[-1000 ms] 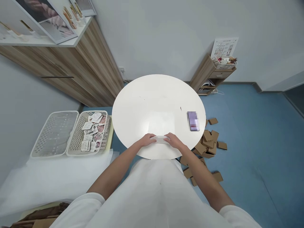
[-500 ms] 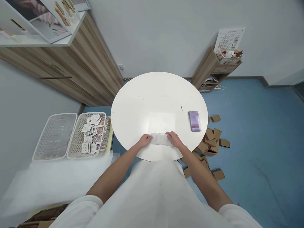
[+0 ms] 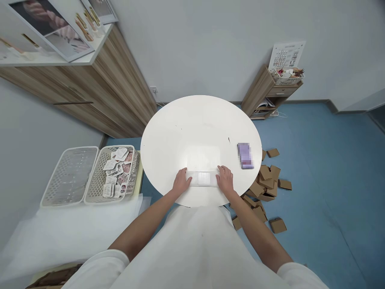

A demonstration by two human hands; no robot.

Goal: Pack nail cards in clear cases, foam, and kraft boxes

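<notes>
A flat white translucent strip (image 3: pixel 203 179), like folded sheet or film with a paler rectangle in its middle, lies near the front edge of the round white table (image 3: pixel 198 120). My left hand (image 3: pixel 181 181) grips its left end, thumb on the near side and fingers at the far edge. At the right end, my right hand (image 3: pixel 225 179) holds the strip in the same way. A blurred purple item (image 3: pixel 245 155) rests on the table to the right of my right hand.
Left of the table stand a basket of small packets (image 3: pixel 92 176) and one with clear plastic pieces (image 3: pixel 49 188), beside white sheeting (image 3: pixel 87 228). Brown cardboard boxes (image 3: pixel 266 180) lie on the floor at the right. Cabinets (image 3: pixel 126 80) stand behind.
Both hands have shifted slightly nearer to me and now lie flatter over the strip's ends. The strip has turned flat, its pale middle rectangle now showing. The view has tilted slightly.
</notes>
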